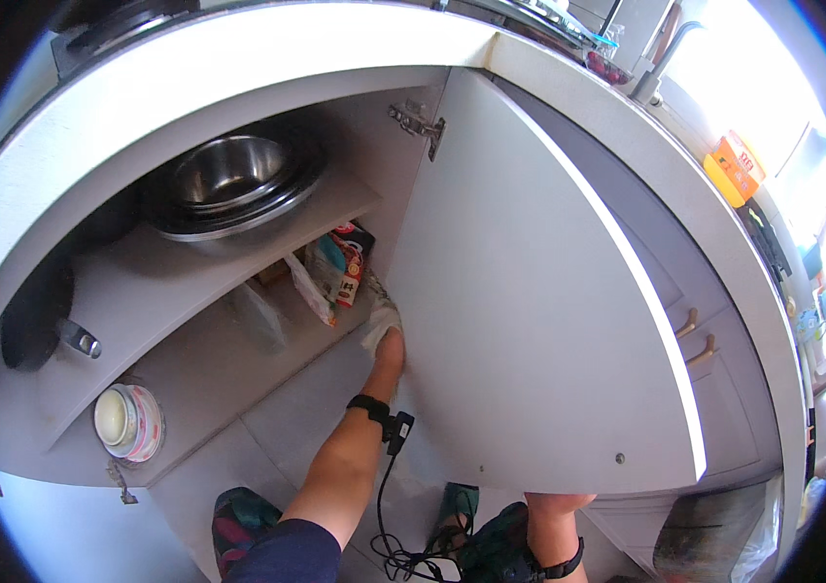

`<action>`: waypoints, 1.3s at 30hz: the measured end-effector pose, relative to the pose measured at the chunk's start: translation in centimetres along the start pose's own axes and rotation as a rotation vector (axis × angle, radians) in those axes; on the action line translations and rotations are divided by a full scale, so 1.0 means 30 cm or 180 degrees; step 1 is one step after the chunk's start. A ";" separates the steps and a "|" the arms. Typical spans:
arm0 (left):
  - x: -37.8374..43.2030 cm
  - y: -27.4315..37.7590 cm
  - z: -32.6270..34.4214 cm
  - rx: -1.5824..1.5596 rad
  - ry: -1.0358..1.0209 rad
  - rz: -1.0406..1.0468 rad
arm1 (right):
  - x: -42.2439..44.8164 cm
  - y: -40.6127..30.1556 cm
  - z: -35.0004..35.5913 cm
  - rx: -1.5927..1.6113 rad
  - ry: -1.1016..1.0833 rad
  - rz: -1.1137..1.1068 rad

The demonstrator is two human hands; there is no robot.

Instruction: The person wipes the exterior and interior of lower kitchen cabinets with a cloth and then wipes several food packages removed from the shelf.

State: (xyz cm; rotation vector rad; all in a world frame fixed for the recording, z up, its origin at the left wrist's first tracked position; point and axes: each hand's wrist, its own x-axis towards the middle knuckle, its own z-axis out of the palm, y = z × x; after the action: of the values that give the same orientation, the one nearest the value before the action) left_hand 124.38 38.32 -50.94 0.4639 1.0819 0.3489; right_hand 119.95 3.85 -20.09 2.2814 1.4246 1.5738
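My left hand point(389, 348) reaches low into the open cabinet, beside the hinged side of its white door point(529, 291). It grips a crumpled pale cloth point(382, 322) against the cabinet's front corner; the fingertips are hidden. To the left of the cloth, seasoning packets point(349, 266) and plastic bags point(309, 288) lean on the bottom level. My right hand point(561, 504) is at the door's lower edge, and most of it is hidden behind the panel. Whether its fingers grip the door cannot be seen.
Nested steel basins point(231, 182) and a dark pan point(38, 317) occupy the shelf point(296, 218). Stacked bowls point(121, 423) stand at the lower left. A coiled black cable point(413, 557) hangs from my left wrist device point(398, 433). A bag-lined bin point(712, 532) stands lower right.
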 end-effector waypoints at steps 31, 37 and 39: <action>-1.460 -0.319 0.028 0.2106 -0.2040 0.4064 | 0.041 -0.035 0.009 0.5979 0.0579 0.3091; -1.508 -0.162 0.144 0.2655 -0.1407 0.5525 | -0.084 -0.049 -0.099 0.6100 -0.0651 0.2746; -1.469 -0.199 0.207 0.2435 -0.0811 0.5857 | -0.083 -0.044 -0.099 0.5940 -0.0658 0.2778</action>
State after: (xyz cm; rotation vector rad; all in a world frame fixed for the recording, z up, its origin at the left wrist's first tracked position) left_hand 111.25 10.53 -18.20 2.0990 0.1842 1.4178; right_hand 116.68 1.60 -21.07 3.9294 2.3763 -1.0269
